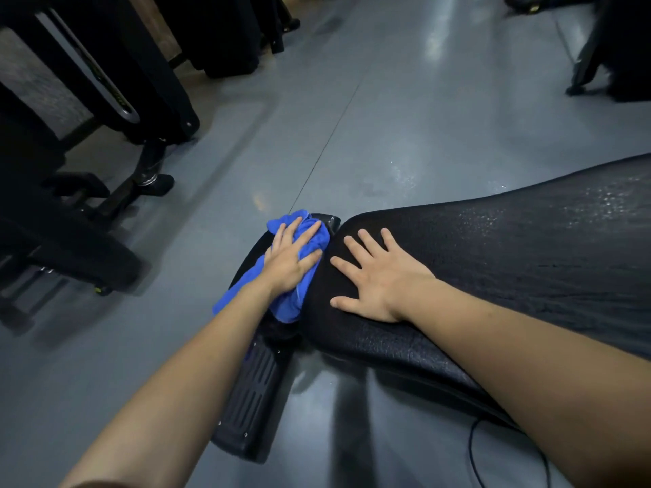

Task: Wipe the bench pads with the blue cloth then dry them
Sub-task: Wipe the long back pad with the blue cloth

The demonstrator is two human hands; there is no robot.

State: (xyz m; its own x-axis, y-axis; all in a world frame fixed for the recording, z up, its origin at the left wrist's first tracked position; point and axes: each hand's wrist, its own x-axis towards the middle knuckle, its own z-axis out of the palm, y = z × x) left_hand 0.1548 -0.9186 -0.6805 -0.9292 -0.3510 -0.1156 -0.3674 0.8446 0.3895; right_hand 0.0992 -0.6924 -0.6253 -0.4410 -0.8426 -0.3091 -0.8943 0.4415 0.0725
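Right now the left hand (pixel 290 260) lies flat on the cloth (pixel 296 276), fingers straight and slightly spread, pressing the bunched blue fabric down onto the small pad (pixel 252 257) at the left end of the bench. It pinches nothing; the palm alone holds the cloth in place. The right hand (pixel 375 276) is also flat and spread, resting bare on the near end of the long pad (pixel 510 248), just beside the cloth across the narrow gap between the two pads.

What matters for the next stroke is direction. The long pad runs away to the right and slightly up in the view, its long axis leading off from the cloth toward the frame's right edge, and its far stretch shows pale specks that look like droplets or spray. So the unwiped surface seems to lie to the right of the cloth, on the far side of the right hand. The left hand has the cloth but would have to cross over or past the right hand to reach it; the right hand sits nearer that stretch yet is empty. I judge that wiping is underway on the small pad, and that most of the long pad is not yet done.
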